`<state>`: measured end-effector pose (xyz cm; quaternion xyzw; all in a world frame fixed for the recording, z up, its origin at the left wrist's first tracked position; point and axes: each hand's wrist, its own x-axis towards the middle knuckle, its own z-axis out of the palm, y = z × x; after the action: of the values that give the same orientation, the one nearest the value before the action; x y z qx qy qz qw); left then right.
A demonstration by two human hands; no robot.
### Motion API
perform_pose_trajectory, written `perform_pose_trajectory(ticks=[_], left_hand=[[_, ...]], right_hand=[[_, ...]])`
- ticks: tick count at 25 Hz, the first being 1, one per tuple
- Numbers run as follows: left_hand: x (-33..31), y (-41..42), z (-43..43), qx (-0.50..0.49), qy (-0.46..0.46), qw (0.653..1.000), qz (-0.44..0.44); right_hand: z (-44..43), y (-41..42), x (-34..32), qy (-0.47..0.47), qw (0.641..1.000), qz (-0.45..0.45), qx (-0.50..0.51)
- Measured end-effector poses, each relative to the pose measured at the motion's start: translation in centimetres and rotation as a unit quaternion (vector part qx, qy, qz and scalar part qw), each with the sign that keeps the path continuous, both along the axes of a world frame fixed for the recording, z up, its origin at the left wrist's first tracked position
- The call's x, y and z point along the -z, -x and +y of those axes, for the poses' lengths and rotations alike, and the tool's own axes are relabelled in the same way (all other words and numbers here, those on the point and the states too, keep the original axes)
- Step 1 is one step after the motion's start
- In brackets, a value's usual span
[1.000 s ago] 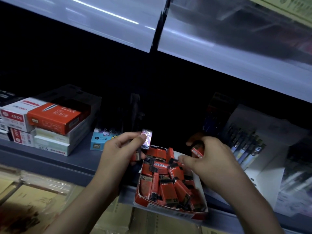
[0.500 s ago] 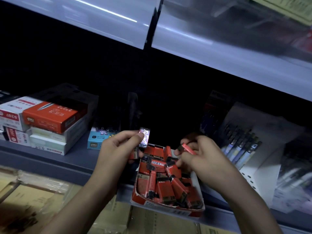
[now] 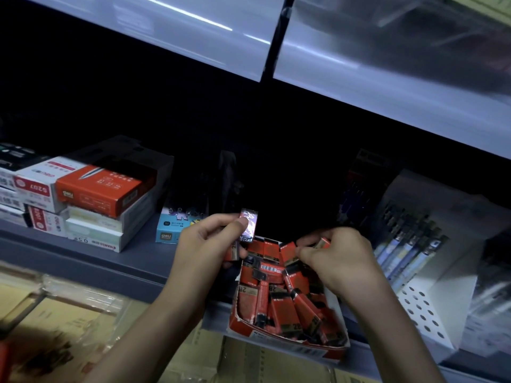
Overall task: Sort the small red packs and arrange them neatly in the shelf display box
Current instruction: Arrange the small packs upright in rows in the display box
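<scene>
Dozens of small red packs (image 3: 279,305) lie jumbled in the display box (image 3: 290,345), lower centre of the head view. Left of it, the left hand (image 3: 204,244) grips a few packs (image 3: 249,225), seemingly keeping odd ones apart. The right hand (image 3: 340,261) pinches one red pack (image 3: 322,243) over the box's far end, likely for placing.

We're over the display box (image 3: 287,348) at the shelf (image 3: 83,258) edge, with red packs (image 3: 279,308) lying jumbled inside it. The left hand (image 3: 210,244) grips a shiny purple pack (image 3: 249,225) upright, a red 2B pack (image 3: 234,251) tucked under the thumb. The right hand (image 3: 340,261) pinches a lone red pack (image 3: 322,242) just above the box's far end. Stacked cartons (image 3: 102,189) sit to the left, a pen rack (image 3: 409,250) to the right.
</scene>
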<state>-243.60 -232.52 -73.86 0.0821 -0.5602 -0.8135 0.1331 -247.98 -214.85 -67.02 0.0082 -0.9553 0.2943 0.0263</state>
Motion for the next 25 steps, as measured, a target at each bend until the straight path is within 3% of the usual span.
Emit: perform_pose_trajectory(ticks=[6, 12, 19, 25], left_hand=[[0.0, -0.1, -0.1, -0.007, 0.01, 1.0, 0.006], [-0.1, 0.0, 0.1, -0.005, 0.01, 1.0, 0.008], [-0.2, 0.0, 0.2, -0.006, 0.006, 1.0, 0.003], [-0.1, 0.0, 0.1, -0.01, 0.012, 1.0, 0.005]], right_hand=[[-0.3, 0.1, 0.7, -0.015, 1.0, -0.007, 0.019], [-0.9, -0.4, 1.2, -0.041, 0.998, 0.045, 0.021], [0.0, -1.5, -0.9, 0.016, 0.999, 0.007, -0.039], [2.2, -1.5, -2.3, 0.102, 0.983, -0.106, -0.111]])
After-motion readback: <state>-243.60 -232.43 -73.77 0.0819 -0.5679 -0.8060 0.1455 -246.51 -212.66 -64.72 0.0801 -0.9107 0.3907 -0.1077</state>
